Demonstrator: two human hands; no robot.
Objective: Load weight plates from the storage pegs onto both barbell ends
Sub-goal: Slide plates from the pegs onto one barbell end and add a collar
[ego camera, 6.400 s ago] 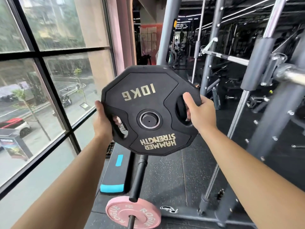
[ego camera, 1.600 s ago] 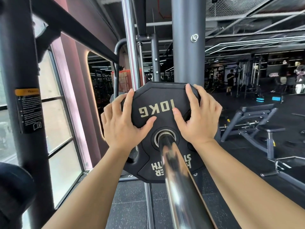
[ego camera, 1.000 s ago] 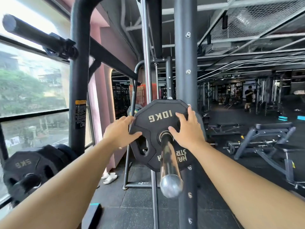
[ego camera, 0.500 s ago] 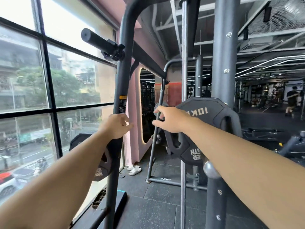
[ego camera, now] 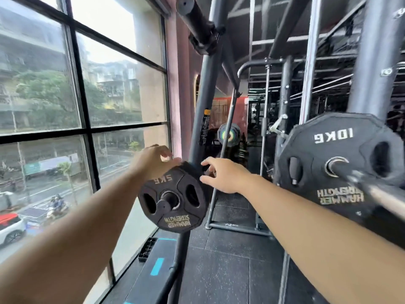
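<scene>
While both my arms reach out, my left hand (ego camera: 153, 160) rests on the top edge of the small 5 kg plate (ego camera: 173, 199), fingers spread and not closed on it. My right hand (ego camera: 221, 174) is just beside the plate's upper right edge, its grip loose and holding nothing. The small plate hangs on its peg (ego camera: 163, 206) on the rack post (ego camera: 201, 110) by the window (ego camera: 83, 106). The big 10 kg plate (ego camera: 337, 170) sits on the bar (ego camera: 377, 191) at my right.
</scene>
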